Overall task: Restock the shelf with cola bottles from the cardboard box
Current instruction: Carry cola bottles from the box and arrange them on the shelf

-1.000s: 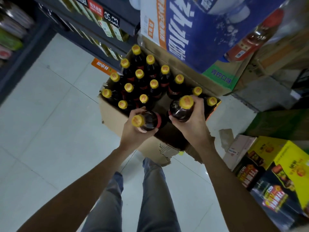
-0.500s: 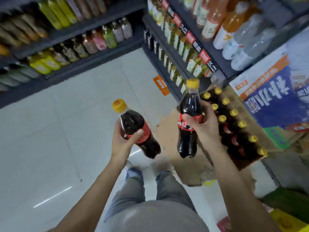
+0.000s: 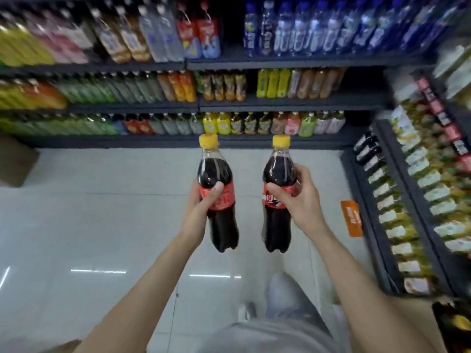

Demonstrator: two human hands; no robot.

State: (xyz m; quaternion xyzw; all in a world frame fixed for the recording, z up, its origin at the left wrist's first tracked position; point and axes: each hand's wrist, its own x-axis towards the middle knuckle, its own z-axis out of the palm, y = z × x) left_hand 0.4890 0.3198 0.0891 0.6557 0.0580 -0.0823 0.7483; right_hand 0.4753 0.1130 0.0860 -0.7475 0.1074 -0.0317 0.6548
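The left hand (image 3: 201,207) is gripping one cola bottle (image 3: 218,197) around its red label, thumb lying across the front and fingers wrapped behind. The right hand (image 3: 297,197) is holding a second cola bottle (image 3: 277,200) the same way, thumb pressing on the label and fingers curling around the far side just above it. Both bottles are being carried in the air in front of the person, above the floor (image 3: 89,225), touching nothing but the hands.

Each bottle is standing close to upright, long axis running vertically, yellow cap pointing up toward the shelving and rounded base pointing down at the tiles. The left bottle is leaning slightly, its base swinging toward the right; the right bottle is sitting straighter. The two are hanging side by side with a clear gap between them, not touching.

Ahead, a dark shelf unit (image 3: 254,142) is running across the view, its tiers crowded with mixed drink bottles, blurred. Another shelf unit (image 3: 382,225) is angling along the right side, also filled, with an orange tag (image 3: 351,217) sticking out from its lower edge. Open tiled floor is stretching between the hands and both units, widest to the left. A brown box edge (image 3: 15,161) is showing at far left. The person's grey trouser leg (image 3: 288,299) is showing below the arms.
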